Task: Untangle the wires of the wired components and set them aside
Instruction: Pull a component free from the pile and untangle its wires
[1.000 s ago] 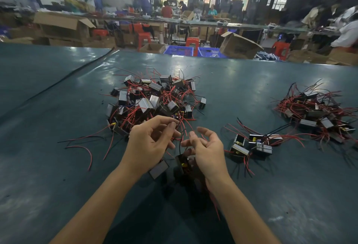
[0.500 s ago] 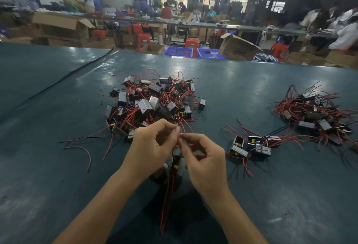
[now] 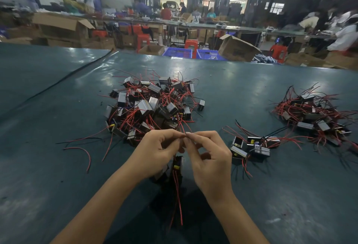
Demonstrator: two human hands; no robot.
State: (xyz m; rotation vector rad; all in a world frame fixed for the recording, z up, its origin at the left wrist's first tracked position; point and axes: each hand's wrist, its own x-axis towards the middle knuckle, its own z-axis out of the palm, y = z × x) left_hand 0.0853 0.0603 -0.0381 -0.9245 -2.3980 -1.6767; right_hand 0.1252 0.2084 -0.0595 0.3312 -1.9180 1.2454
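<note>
Item in hand: one wired component [image 3: 178, 165], a black body with a yellow part, hanging below and between my palms over the near part of the green table [image 3: 58, 175]. Its red wires [image 3: 179, 201] trail down toward me. I hold it off the surface, I judge, so the leads hang free and part under their own weight. Left hand [image 3: 155, 152]: fingers curled, thumb and forefinger pinching a wire at the top. Right hand [image 3: 210, 159]: curled likewise, its pinching tips touching the left's; which strand each holds I cannot tell. Tangled pile [image 3: 153, 106]: just beyond my hands, the source stock. Small sorted group [image 3: 251, 147]: near right, probably the set-aside place. Larger heap [image 3: 313, 113]: far right. Loose wires [image 3: 86, 151]: near left.
</note>
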